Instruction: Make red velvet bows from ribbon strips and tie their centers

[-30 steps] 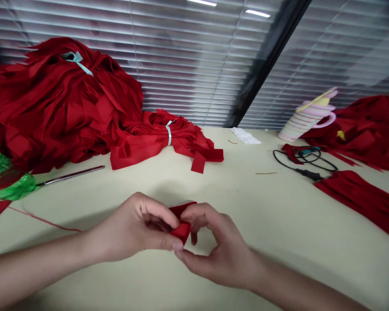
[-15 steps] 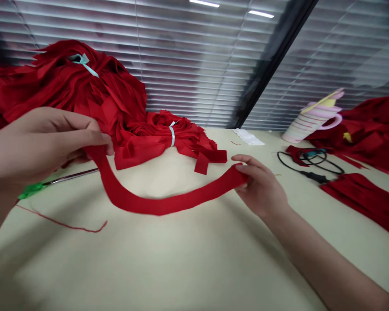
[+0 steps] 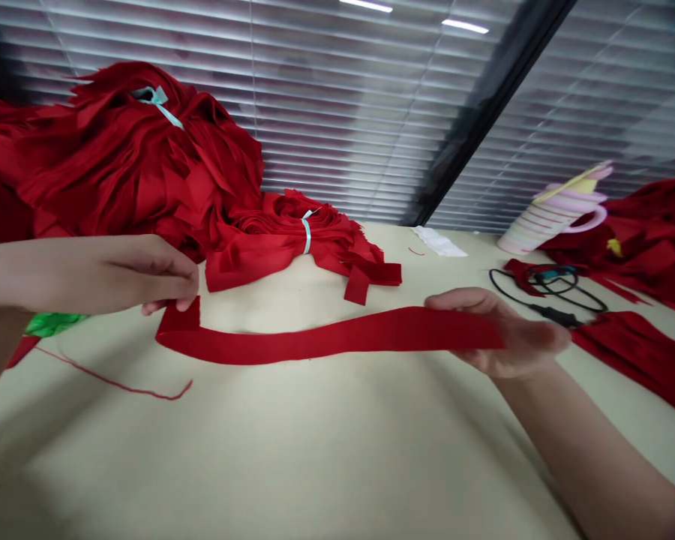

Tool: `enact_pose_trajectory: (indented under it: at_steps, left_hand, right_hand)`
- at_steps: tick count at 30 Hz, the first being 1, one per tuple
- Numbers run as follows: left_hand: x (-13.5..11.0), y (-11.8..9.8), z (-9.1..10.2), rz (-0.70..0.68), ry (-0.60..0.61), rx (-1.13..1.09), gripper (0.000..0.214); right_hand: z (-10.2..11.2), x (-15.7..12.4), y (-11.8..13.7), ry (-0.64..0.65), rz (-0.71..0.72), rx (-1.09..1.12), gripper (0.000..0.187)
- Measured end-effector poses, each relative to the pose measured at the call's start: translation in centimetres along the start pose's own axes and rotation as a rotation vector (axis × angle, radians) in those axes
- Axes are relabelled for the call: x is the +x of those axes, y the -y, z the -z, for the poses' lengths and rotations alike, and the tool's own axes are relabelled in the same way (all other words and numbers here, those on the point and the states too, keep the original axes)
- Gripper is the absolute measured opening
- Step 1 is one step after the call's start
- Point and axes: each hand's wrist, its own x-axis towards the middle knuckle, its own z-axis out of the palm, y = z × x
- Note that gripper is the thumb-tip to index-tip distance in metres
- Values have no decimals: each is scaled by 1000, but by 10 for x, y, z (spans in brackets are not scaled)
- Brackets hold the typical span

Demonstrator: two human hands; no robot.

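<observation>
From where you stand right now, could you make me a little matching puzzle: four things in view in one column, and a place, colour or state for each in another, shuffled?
Things:
1. fabric strip
2. mug with a handle
3. loose thread
4. small scrap near the blinds

Descriptions:
A. white
B. pinched by the left hand, reaching to the right hand
C. striped, next to the red pile at the right
D. thin and red, lying curved on the table

Right pairs: 1-B, 2-C, 3-D, 4-A
</observation>
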Motion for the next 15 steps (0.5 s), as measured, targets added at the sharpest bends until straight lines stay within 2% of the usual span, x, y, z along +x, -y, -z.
enact_pose_trajectory:
  at_steps: [1, 3, 7, 10, 13, 15]
  left_hand:
    - [-1, 1, 1, 3, 86, 40, 25]
    - [-1, 1, -1, -50, 250, 99, 31]
    - [3, -7, -16, -267, 488, 183, 27]
    - [6, -17, -33, -314, 601, 233, 22]
    - [6, -24, -48, -333, 644, 226, 18]
    - [5, -26, -55, -355, 671, 196, 17]
  right_hand:
    - [2, -2, 0, 32, 14, 9, 71]
    - [4, -3, 0, 107, 13, 22, 58]
    - [-4, 3, -9, 201, -59, 19, 28]
    - [-17, 9, -19, 163, -97, -41, 8]
    - [-34, 12, -25, 129, -83, -237, 6]
    - [-48, 10, -26, 126, -21, -431, 7]
